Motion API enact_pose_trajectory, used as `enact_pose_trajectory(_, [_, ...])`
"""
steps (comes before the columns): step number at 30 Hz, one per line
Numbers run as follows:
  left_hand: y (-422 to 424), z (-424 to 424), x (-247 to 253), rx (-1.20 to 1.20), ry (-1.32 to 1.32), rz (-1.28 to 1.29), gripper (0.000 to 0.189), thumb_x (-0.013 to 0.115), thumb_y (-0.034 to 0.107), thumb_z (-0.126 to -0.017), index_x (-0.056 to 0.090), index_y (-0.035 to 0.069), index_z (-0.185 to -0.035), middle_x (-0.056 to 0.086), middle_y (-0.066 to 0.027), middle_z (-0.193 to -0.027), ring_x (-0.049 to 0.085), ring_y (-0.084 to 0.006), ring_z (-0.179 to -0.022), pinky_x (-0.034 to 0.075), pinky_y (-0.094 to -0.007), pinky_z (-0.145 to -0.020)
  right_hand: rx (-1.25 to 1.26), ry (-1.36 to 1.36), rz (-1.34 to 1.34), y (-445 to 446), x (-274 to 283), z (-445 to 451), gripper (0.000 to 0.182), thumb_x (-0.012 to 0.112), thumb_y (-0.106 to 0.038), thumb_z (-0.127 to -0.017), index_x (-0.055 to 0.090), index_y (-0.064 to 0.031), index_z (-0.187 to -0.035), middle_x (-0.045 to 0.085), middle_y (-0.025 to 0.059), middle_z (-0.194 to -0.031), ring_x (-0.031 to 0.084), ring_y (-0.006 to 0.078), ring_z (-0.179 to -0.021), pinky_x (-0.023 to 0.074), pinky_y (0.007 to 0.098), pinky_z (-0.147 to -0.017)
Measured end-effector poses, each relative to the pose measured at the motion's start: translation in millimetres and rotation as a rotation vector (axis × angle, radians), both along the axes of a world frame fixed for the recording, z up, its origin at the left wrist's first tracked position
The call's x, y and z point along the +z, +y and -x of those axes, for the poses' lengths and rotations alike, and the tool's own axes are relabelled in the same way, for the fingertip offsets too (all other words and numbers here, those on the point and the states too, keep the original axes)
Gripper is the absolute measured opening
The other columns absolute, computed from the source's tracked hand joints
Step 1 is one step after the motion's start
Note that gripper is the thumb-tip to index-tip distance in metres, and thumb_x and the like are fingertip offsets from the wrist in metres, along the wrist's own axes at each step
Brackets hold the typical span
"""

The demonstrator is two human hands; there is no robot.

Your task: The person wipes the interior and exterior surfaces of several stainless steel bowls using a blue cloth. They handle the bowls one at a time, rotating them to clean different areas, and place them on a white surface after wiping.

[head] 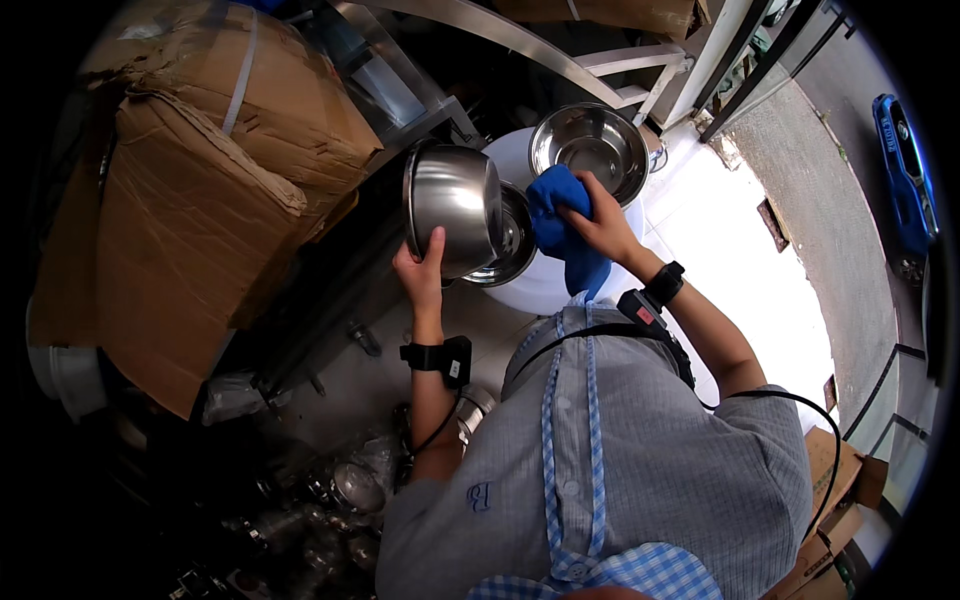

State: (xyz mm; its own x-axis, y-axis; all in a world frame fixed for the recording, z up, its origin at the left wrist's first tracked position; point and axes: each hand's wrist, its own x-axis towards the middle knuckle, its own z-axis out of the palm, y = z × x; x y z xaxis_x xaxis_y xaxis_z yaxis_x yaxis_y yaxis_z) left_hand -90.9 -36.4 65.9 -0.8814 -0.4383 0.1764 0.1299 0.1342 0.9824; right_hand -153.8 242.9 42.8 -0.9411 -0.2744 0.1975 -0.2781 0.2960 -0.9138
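A deep stainless steel bowl (454,202), tipped on its side, is gripped near its rim by my left hand (421,274), the thumb lying on the outer wall. Bunched in my right hand (606,229) is a blue cloth (556,206), whose loose end hangs down; a gap separates it from the held bowl. Behind the cloth, a wide shiny steel bowl (589,124) rests upright on a round white surface (510,154). Another steel bowl (514,244) sits on the same surface, partly hidden behind the held one.
Large cardboard boxes (202,165) stand at the left beside a metal frame (442,120). Metal items in plastic (356,484) lie on the floor at lower left. Open cardboard boxes (832,480) are at lower right. A blue car (904,172) is outside.
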Motion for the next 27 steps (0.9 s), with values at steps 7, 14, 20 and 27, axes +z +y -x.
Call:
enact_pose_trajectory(7, [22,-7,-38,-0.215,0.015,0.634,0.028,0.077,0.024,-0.081,0.064,0.0,-0.073,0.061,-0.014,-0.058,0.06,-0.0294,-0.049,0.044,-0.0352,-0.047,-0.13,0.077,-0.052,23,3,-5,0.05,0.07,-0.012,-0.082,0.047,-0.0041,-0.126,0.059,0.0188,-0.116,0.06,0.032,-0.108,0.0468,0.0367,-0.092])
enact_pose_trajectory(14, [25,-17,-81,-0.357,-0.225,0.86,0.038,0.073,0.034,-0.083,0.057,0.003,-0.069,0.056,-0.0161,-0.056,0.056,-0.0385,-0.054,0.042,-0.0446,-0.048,-0.252,-0.01,-0.027,48,-8,-14,0.052,0.07,-0.014,-0.08,0.048,-0.0051,-0.126,0.059,0.0183,-0.118,0.059,0.0366,-0.108,0.0469,0.0388,-0.092])
enact_pose_trajectory(20, [38,-6,-84,-0.439,-0.438,0.925,0.037,0.067,0.038,-0.085,0.06,0.003,-0.076,0.061,-0.0172,-0.065,0.06,-0.0403,-0.064,0.045,-0.0479,-0.056,-0.28,-0.07,-0.004,57,-4,-27,0.053,0.071,-0.015,-0.08,0.048,-0.0046,-0.127,0.06,0.0198,-0.116,0.06,0.0353,-0.107,0.0474,0.0382,-0.092])
enact_pose_trajectory(27, [42,-4,-114,-0.608,-0.6,1.058,0.038,0.063,0.039,-0.088,0.061,0.002,-0.097,0.068,-0.0182,-0.092,0.064,-0.0392,-0.086,0.051,-0.0471,-0.075,-0.353,-0.049,-0.076,65,-7,-34,0.055,0.072,-0.017,-0.08,0.048,-0.0038,-0.127,0.06,0.0202,-0.116,0.061,0.0355,-0.107,0.0482,0.039,-0.091])
